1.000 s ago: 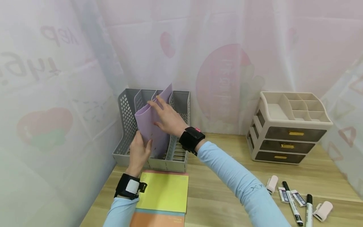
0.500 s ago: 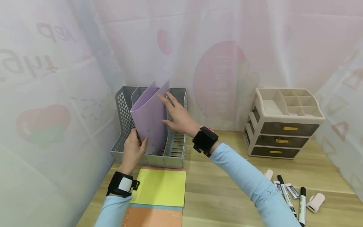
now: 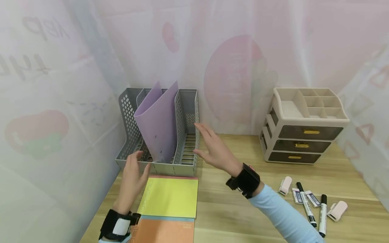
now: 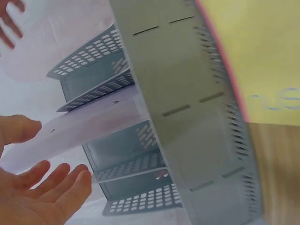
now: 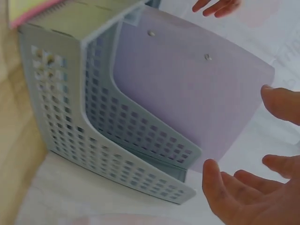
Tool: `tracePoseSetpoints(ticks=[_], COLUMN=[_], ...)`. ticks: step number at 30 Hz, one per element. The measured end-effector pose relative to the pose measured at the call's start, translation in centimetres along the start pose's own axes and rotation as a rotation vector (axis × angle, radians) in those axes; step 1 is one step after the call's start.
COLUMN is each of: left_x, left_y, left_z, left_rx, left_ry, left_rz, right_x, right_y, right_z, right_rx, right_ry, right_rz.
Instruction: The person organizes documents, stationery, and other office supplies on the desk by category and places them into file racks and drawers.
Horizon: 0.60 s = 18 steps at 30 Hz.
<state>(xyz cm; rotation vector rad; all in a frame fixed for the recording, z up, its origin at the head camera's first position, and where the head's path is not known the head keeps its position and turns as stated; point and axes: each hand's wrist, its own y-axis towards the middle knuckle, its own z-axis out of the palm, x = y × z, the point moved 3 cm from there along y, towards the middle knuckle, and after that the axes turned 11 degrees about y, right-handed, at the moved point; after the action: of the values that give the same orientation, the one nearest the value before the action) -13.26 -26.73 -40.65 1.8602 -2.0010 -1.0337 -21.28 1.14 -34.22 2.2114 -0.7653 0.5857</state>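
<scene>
A purple folder [image 3: 158, 131] stands on its end in a middle slot of the grey file organizer [image 3: 185, 168], its two covers spread apart at the top. In the left wrist view the folder [image 4: 103, 115] shows between the perforated dividers. My left hand [image 3: 132, 179] is off the folder, near the organizer's front left edge, with fingers spread and nothing in them. To the right of the organizer hangs my right hand [image 3: 218, 152], fingers extended and holding nothing. In the right wrist view two metal rivets show on the folder [image 5: 187, 79].
A yellow notebook [image 3: 170, 197] and an orange notebook [image 3: 165, 229] lie before the organizer. A beige drawer unit [image 3: 304, 131] stands at the right. Near it are markers [image 3: 307, 204], erasers [image 3: 313, 199] and pale pink clips [image 3: 337, 211]. Printed curtains surround the table.
Both hands have let go of the purple folder and drawn back, the left toward the front left, the right to the right. The folder's covers have sprung apart.
</scene>
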Motion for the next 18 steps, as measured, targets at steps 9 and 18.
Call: tracePoseSetpoints(ticks=[9,18], left_x=[1.6,3.4], left_y=[-4.2,-5.4], left_z=[0.5,4.7], left_rx=[0.311,0.710], left_ry=[0.115,0.142], left_rz=[0.037,0.028], right_x=[-2.8,-6.4], right_y=[-6.0,-7.4], right_z=[4.3,10.9], right_rx=[0.038,0.270], right_ry=[0.005,-0.008], right_rz=[0.239,0.490])
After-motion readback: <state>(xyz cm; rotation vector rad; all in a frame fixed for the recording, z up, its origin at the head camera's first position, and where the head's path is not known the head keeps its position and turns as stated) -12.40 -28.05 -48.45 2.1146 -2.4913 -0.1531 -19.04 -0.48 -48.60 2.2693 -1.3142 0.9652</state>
